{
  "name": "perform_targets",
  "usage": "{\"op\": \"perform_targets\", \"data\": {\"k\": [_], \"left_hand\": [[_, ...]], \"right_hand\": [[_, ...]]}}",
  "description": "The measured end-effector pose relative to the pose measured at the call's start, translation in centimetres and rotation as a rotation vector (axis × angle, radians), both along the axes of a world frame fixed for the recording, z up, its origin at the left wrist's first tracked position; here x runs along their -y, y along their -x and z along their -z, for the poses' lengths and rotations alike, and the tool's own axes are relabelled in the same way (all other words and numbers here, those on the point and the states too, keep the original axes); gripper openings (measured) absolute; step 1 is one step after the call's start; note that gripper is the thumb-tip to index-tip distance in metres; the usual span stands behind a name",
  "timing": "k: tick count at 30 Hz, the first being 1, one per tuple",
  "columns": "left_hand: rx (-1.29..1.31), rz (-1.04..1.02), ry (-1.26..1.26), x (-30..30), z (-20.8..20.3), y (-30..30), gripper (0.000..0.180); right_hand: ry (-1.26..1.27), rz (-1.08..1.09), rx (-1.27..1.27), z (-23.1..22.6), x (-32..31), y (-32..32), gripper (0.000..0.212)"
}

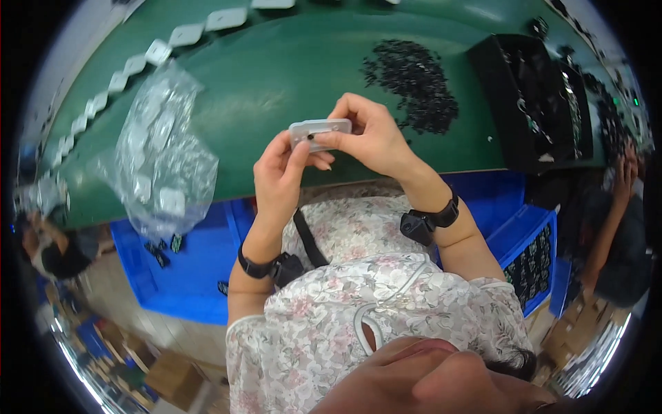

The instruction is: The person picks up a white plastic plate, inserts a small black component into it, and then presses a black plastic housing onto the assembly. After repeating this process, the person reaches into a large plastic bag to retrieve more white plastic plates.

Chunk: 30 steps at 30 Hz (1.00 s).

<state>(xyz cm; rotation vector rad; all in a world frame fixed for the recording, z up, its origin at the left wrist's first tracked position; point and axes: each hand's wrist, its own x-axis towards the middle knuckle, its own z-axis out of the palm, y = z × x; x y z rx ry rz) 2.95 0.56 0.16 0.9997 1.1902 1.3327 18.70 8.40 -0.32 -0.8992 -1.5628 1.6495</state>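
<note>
My left hand (279,169) and my right hand (378,136) both grip a small white plastic casing (336,126) above the near edge of the green table. The left fingers pinch its left end, while my right thumb presses against its face and the right fingers curl behind its top edge. A tiny black piece (311,136) shows on the casing near my left thumb. Fingers cover part of the casing, and its far side is hidden.
Small black parts (414,86) lie heaped beyond my right hand. A clear plastic bag (155,152) with white casings lies left. White casings (186,34) line the far left edge. A black box (493,103) stands right; blue bins (179,276) sit below the table. People work at both sides.
</note>
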Motion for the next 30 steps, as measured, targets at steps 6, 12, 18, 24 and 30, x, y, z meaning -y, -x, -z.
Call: {"op": "perform_targets", "data": {"k": [6, 12, 18, 24, 30], "left_hand": [[-0.009, 0.032, -0.030, -1.5, -0.3, -0.9, 0.029], [0.051, 0.092, -0.011, -3.8, -1.0, -1.8, 0.029], [0.208, 0.085, -0.033, -4.7, -0.1, -2.1, 0.028], [-0.213, -0.134, -0.001, -6.7, 1.5, 3.2, 0.016], [-0.695, -0.022, 0.035, -9.3, 2.7, 9.4, 0.014]], "right_hand": [[-0.041, 0.074, -0.059, -1.5, 0.2, -0.5, 0.022], [-0.162, 0.229, -0.001, -1.8, -0.1, -1.2, 0.016], [0.124, 0.178, -0.150, -1.2, -0.8, -2.7, 0.023], [-0.348, 0.232, 0.226, -6.1, 0.0, -8.6, 0.028], [-0.735, 0.383, 1.289, -9.9, -2.7, -24.2, 0.051]]}}
